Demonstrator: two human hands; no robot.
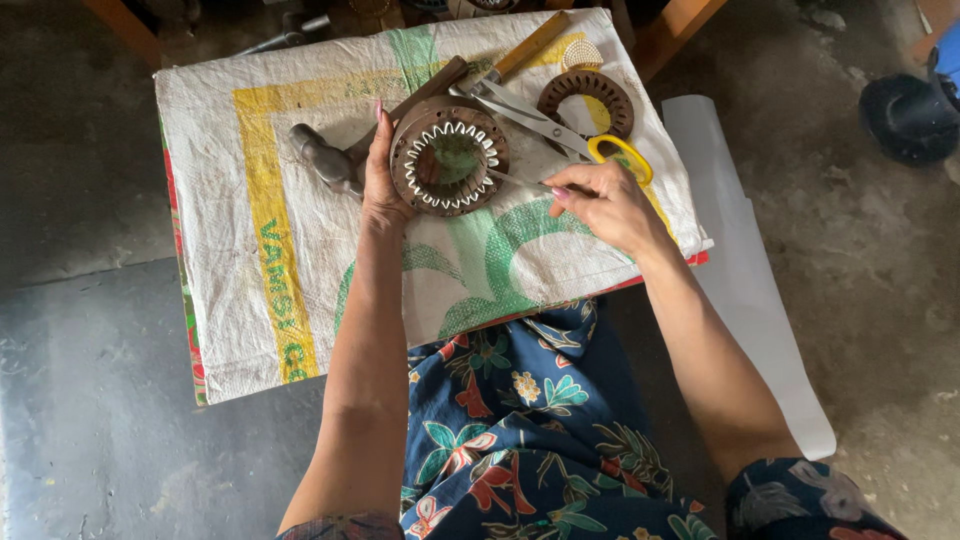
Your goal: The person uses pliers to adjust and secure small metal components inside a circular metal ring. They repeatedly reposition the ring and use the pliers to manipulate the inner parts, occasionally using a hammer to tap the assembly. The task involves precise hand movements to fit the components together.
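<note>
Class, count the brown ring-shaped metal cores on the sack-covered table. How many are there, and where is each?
2. One core stands under the left hand, with the right hand beside it. The second core lies behind the scissors. Others may be out of view.

Pretty even daylight here, soft and diffuse, nothing harsh. The white woven sack (300,150) over the counter is the brightest patch but it isn't blown out, and the weave reads sharp. Shadows are faint, just a soft dark edge under the left hand (380,180) and forearm. The concrete floor (90,400) goes dimmer toward the left (slight sheen down there). Focus holds centre-frame; corners look a bit stretched, wide-lens style.
</note>
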